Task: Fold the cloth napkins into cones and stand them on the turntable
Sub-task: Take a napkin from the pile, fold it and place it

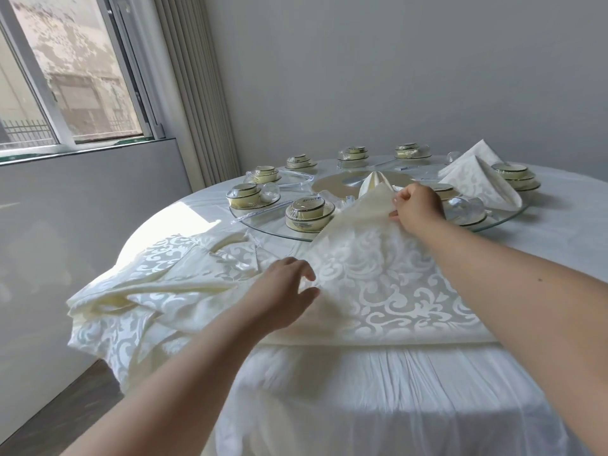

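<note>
A cream damask napkin [388, 284] lies spread on the round table in front of me. My right hand [418, 205] pinches its far corner and lifts it above the near edge of the glass turntable [503, 222]. My left hand [283, 291] rests on the napkin's left edge with its fingers loosely curled, and the cloth hides whether it holds the edge. Two folded napkin cones stand on the turntable: a tall one [480, 179] at the right and a small one [373, 184] near the centre.
A heap of loose napkins [148, 291] hangs over the table's left edge. Several wrapped bowl sets [307, 212] ring the turntable, with upturned glasses [464, 209] between them. The white tablecloth [378, 390] drapes down in front. A window and a wall stand at the left.
</note>
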### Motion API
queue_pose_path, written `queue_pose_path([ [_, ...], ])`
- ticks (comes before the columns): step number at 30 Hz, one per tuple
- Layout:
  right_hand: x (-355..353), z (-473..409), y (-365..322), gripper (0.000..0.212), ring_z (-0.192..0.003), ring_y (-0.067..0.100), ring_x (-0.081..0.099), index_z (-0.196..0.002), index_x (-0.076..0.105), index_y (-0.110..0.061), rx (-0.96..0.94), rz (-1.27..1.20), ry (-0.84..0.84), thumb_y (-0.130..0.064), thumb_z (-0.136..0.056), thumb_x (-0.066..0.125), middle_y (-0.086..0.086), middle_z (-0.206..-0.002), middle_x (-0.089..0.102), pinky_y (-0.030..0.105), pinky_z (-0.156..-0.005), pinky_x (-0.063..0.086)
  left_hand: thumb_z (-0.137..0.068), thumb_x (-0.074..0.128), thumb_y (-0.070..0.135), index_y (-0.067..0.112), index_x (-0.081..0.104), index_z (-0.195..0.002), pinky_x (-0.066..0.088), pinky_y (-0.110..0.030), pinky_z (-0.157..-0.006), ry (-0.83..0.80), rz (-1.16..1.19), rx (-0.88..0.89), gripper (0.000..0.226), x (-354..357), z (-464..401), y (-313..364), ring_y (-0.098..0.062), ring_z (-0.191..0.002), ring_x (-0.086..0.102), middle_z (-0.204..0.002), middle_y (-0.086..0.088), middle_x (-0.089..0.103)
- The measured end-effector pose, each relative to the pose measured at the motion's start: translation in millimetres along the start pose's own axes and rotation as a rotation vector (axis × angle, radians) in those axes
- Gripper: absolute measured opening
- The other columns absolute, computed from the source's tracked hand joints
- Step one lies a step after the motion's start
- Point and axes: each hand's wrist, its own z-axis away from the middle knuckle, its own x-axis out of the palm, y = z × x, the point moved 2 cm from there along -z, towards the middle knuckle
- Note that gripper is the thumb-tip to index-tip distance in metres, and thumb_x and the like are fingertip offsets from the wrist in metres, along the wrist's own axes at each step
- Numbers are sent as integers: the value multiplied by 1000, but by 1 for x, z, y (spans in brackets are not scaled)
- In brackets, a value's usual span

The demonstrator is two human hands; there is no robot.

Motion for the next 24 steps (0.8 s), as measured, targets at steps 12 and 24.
queue_pose_path([
  [12, -13, 42, 14, 33, -113, 17, 56, -123, 54, -11, -177, 113, -307, -17, -92, 60, 4, -125, 58, 31, -98, 43, -92, 17, 67, 34, 6, -152, -7, -39, -119, -353, -141, 205, 70, 53, 26, 64, -8, -146, -10, -161, 8, -3],
  [24, -55, 155, 51, 73, -144, 2, -13, -153, -3, -26, -360, 827, -895, -63, -94, 18, -10, -160, -10, 27, -118, -9, -89, 12, 70, 36, 0, -152, -7, -39, -119, -394, -114, 15, 72, 59, 11, 53, -8, -146, -13, -161, 7, -8],
])
